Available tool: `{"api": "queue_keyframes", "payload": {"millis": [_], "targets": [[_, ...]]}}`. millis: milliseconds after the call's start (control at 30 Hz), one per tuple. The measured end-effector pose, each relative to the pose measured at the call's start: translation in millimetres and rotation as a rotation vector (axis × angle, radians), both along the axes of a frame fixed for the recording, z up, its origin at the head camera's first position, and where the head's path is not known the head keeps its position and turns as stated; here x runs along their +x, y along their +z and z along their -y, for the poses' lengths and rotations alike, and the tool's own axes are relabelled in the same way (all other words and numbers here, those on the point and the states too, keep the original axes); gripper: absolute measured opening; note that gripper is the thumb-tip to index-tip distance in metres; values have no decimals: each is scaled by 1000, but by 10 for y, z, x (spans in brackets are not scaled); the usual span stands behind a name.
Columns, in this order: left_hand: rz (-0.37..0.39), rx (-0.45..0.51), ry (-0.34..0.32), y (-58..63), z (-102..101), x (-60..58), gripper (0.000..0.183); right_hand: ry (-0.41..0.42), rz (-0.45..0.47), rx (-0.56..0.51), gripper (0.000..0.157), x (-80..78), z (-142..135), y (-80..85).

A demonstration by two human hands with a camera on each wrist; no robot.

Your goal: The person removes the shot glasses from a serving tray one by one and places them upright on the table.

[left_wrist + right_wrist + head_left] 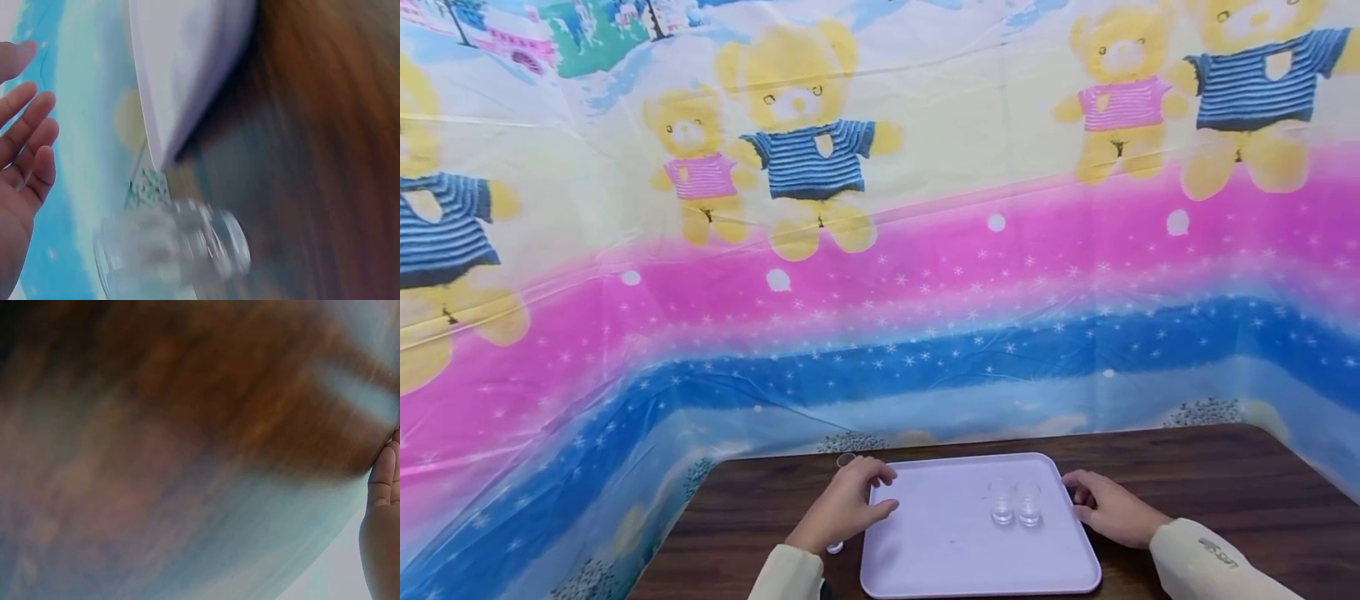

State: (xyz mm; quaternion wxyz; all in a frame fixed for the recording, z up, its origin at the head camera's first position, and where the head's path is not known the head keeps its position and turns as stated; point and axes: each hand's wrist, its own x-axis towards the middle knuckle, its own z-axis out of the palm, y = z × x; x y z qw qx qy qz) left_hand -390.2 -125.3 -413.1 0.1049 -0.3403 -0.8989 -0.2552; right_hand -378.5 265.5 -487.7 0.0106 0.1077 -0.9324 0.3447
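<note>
A pale lilac tray [955, 554] lies on the dark wooden table. Two small clear glasses [1015, 510] stand side by side on its right half. My left hand [844, 507] hovers at the tray's left edge, thumb and fingers apart and nothing between them. Another clear glass [181, 247] is on the table left of the tray, mostly hidden behind this hand in the head view. At the right edge is my right hand [1112, 508], loosely bent, fingertips right at the rim. The right wrist view catches only part of that hand [384, 512].
The brown wood-grain table [1210, 475] extends on both sides of the tray. Behind it hangs a printed cloth [925, 292] with teddy bears and snowflakes, which also covers the left and right sides.
</note>
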Motion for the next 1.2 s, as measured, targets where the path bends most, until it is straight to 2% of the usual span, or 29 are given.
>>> {"api": "queue_keyframes", "payload": {"millis": [133,233,400,800,1200], "targets": [[-16,-16,-34,-4,-196,-61,26,-4,5,4,35,2,5,-3],[5,-22,-52,-2,-326,-92,27,-12,15,-1,35,11,17,2],[55,-29,-64,-8,-520,-94,28,-12,20,-9,35,21,38,1],[115,-60,-89,-34,-1014,-122,28,15,26,-30,36,30,-3,14],[164,-113,-98,-106,-1302,-133,37,1,26,-19,34,43,-1,48]]}}
